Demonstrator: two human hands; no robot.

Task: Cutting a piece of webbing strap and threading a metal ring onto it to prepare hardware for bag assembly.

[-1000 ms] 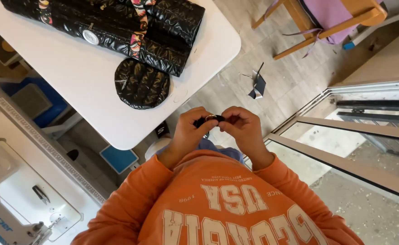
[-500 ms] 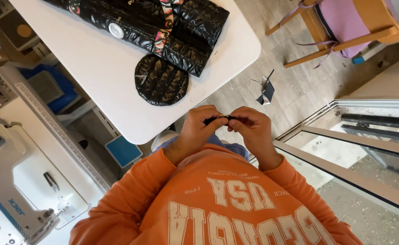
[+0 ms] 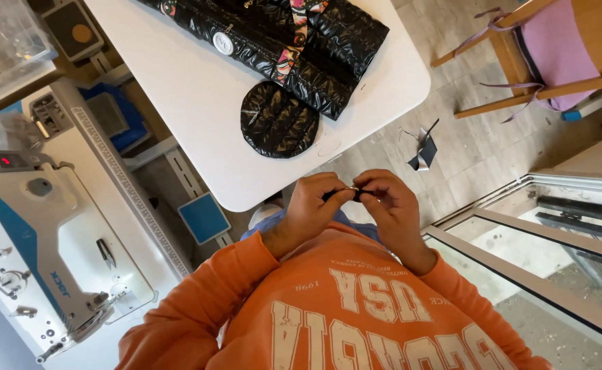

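One white table [image 3: 198,103], one sewing machine [image 3: 47,253], one wooden chair [image 3: 554,48], two hands [image 3: 352,205]

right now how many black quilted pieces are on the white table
2. A large black quilted garment lies across the far part of the white table. A small round quilted piece sits just below it, touching its edge. Any more beyond the frame's top cannot be seen.

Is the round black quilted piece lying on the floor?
No, the round black quilted piece lies on the white table, beside the black quilted garment.

Soft daylight fills the room evenly. The shiny black quilted jacket [image 3: 294,41] shows small glare at the white table's [image 3: 198,116] far edge; shadows are faint, picture sharp.
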